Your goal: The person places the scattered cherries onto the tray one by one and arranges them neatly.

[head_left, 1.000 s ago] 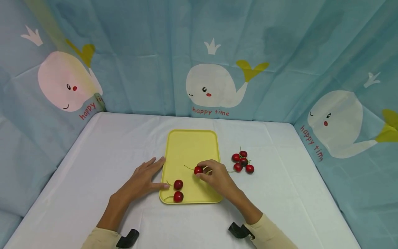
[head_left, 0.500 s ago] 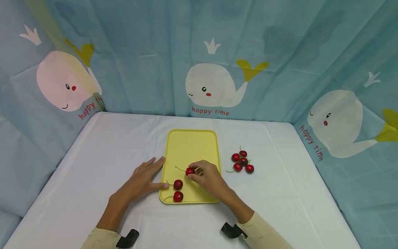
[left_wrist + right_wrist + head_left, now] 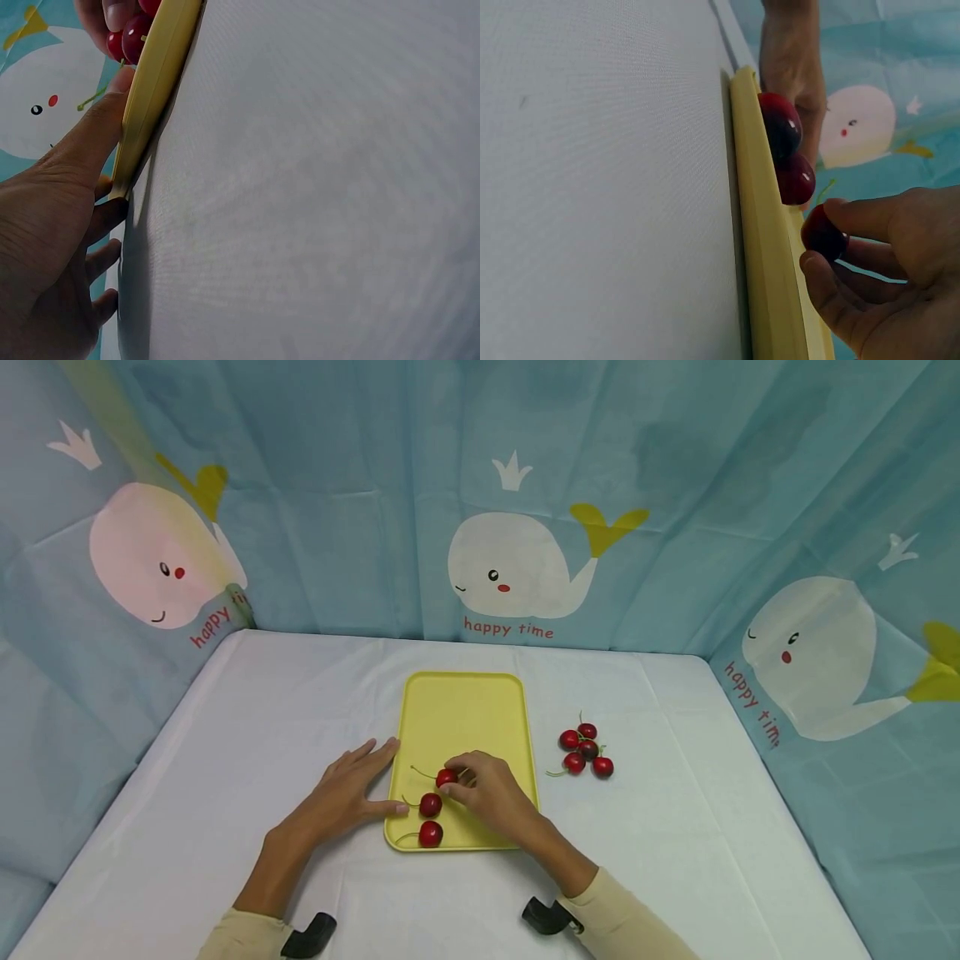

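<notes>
A yellow tray (image 3: 465, 710) lies on the white cloth. My right hand (image 3: 491, 793) pinches a red cherry (image 3: 446, 777) by its sides between thumb and fingers, low over the tray, its green stem pointing left. Two more cherries sit in the tray's near left part: an upper one (image 3: 430, 805) just below the held cherry, and a lower one (image 3: 431, 834) at the near edge. With fingers spread and straight, my left hand (image 3: 341, 797) touches the tray's left rim, the thumb lying over it near the upper cherry. In the right wrist view the held cherry (image 3: 825, 234) shows plainly.
Several cherries with stems form a cluster (image 3: 587, 749) on the white tablecloth (image 3: 660, 843), right of the tray. A blue curtain (image 3: 345, 527) with printed whales stands behind the table and along both sides.
My right hand has carried the pinched cherry leftward across the tray, and slightly nearer in the last half second, to just above the two lying cherries. My left hand stays on the rim.
</notes>
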`<state>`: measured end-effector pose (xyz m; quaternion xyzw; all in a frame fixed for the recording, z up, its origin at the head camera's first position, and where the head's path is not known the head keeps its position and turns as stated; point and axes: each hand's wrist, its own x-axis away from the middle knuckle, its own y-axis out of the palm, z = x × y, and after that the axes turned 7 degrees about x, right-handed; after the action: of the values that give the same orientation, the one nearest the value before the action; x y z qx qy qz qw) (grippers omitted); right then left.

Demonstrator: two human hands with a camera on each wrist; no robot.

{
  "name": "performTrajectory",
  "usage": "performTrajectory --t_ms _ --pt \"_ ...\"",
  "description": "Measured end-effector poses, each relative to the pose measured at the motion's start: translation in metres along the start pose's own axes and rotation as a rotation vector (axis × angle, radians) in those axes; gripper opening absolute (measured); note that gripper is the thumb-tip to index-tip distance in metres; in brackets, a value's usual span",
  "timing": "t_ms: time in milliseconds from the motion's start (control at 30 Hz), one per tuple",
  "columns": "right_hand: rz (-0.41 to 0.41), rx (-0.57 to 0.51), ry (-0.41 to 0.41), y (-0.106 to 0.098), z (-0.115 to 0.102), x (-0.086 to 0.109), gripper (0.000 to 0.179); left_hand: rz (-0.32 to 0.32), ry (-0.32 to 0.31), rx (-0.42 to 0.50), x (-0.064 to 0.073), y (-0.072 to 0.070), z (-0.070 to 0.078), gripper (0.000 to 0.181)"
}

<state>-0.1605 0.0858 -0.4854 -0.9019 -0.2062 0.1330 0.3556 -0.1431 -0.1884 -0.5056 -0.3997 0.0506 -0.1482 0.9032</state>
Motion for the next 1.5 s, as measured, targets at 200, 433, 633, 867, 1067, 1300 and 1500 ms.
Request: performTrajectory --t_ms 200,433,633,867,1067,1300,1500 --pt "0.001 0.041 -0.005 0.005 -0.003 -0.006 0.029 0.001 -0.009 0.005 0.001 0.001 0.000 0.108" --pt "-0.018 0.049 0.009 0.010 -0.004 -0.011 0.029 0.006 0.001 -0.006 0.001 0.001 -0.001 0.108" --pt "-0.031 0.062 0.032 0.012 -0.003 -0.012 0.030 -0.002 -0.009 -0.003 0.000 0.001 0.000 0.108" --pt "-0.025 0.062 0.028 0.012 -0.003 -0.012 0.030 -0.007 -0.014 -0.002 0.001 0.000 0.001 0.107" --pt "-0.024 0.066 0.036 0.011 -0.003 -0.011 0.031 -0.007 -0.016 -0.003 0.000 -0.001 0.002 0.106" --pt "-0.034 0.052 0.070 0.009 -0.003 -0.008 0.032 -0.006 -0.017 0.000 0.000 0.000 0.001 0.106" --pt "-0.020 0.033 0.057 0.005 -0.002 -0.005 0.034 -0.003 -0.023 0.001 0.000 0.000 0.001 0.107"
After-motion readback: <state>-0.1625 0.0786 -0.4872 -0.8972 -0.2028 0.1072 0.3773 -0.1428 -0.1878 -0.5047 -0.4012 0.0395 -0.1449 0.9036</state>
